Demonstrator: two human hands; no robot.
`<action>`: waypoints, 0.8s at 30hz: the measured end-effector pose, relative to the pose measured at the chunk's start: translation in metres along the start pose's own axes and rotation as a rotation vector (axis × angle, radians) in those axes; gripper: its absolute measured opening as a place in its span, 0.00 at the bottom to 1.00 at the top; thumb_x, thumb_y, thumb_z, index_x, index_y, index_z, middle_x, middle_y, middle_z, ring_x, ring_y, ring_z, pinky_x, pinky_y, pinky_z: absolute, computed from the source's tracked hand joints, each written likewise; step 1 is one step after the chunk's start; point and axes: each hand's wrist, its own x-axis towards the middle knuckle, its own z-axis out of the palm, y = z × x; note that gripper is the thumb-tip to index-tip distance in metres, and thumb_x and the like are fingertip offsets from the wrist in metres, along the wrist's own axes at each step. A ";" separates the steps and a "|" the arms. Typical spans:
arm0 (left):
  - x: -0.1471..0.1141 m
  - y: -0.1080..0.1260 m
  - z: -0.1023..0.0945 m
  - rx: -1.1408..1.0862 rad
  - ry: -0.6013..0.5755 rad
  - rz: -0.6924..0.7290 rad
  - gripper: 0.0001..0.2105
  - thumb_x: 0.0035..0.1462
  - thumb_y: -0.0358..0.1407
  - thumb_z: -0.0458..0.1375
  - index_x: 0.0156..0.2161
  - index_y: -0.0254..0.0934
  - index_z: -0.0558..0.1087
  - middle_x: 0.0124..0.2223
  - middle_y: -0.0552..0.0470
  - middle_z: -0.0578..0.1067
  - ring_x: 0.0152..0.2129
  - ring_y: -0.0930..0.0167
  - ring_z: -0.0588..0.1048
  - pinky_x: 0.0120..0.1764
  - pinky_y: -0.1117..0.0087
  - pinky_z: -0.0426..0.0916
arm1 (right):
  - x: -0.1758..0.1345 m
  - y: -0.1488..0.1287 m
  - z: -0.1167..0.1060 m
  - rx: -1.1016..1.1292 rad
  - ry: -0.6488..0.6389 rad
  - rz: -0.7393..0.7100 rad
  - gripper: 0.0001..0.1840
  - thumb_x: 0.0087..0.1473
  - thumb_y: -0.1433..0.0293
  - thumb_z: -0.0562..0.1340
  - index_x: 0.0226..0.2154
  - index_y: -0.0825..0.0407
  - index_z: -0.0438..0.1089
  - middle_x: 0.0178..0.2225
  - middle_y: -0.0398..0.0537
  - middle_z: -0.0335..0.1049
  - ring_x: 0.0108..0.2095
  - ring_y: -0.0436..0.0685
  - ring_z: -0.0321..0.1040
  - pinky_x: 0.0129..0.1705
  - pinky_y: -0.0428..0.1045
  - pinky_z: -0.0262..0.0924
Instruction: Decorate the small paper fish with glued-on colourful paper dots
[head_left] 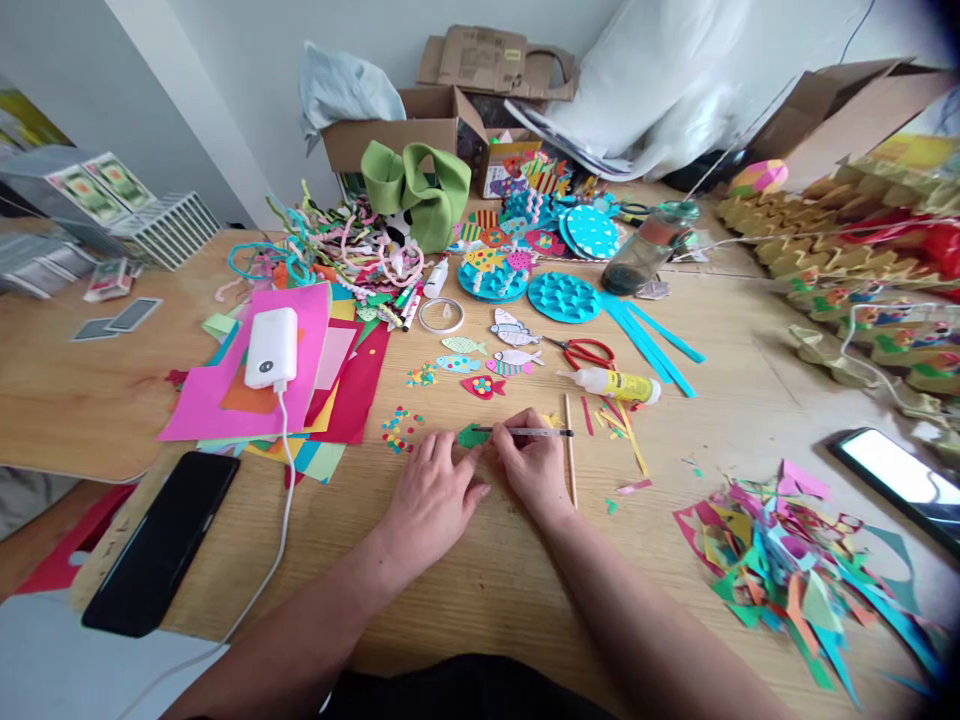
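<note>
My right hand [529, 460] is closed around a thin grey pen [532, 432], its tip at a small green paper fish [472, 436]. My left hand [431, 490] lies with its fingers stretched out on the table, fingertips at the edge of that fish. Left of it are small coloured paper dots [403, 430]. Just beyond my hands lie a red paper fish [483, 387], a striped fish [514, 361] and a blue fish [458, 364]. A wooden stick [571, 455] lies close by my right hand.
A glue bottle [619, 385] and red-handled scissors [589, 352] lie to the right. Paper scraps [802, 560] are heaped at the lower right. Coloured sheets, a white power bank [271, 347] and a black phone [161, 543] are on the left. A glass bottle [651, 250] stands behind.
</note>
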 end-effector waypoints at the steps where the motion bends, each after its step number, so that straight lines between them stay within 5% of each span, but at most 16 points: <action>1: 0.000 0.000 0.000 0.000 0.001 0.001 0.20 0.60 0.40 0.58 0.56 0.39 0.69 0.50 0.40 0.66 0.50 0.57 0.65 0.52 0.52 0.65 | 0.000 0.000 0.000 0.000 -0.001 -0.005 0.10 0.49 0.65 0.61 0.21 0.50 0.63 0.18 0.38 0.61 0.18 0.49 0.56 0.21 0.45 0.52; 24: 0.000 -0.002 0.003 -0.011 0.019 0.027 0.20 0.60 0.40 0.57 0.57 0.39 0.67 0.54 0.42 0.68 0.52 0.58 0.64 0.53 0.53 0.64 | 0.000 -0.002 0.000 -0.016 -0.018 0.009 0.11 0.50 0.65 0.61 0.21 0.49 0.62 0.18 0.39 0.63 0.18 0.50 0.57 0.21 0.46 0.53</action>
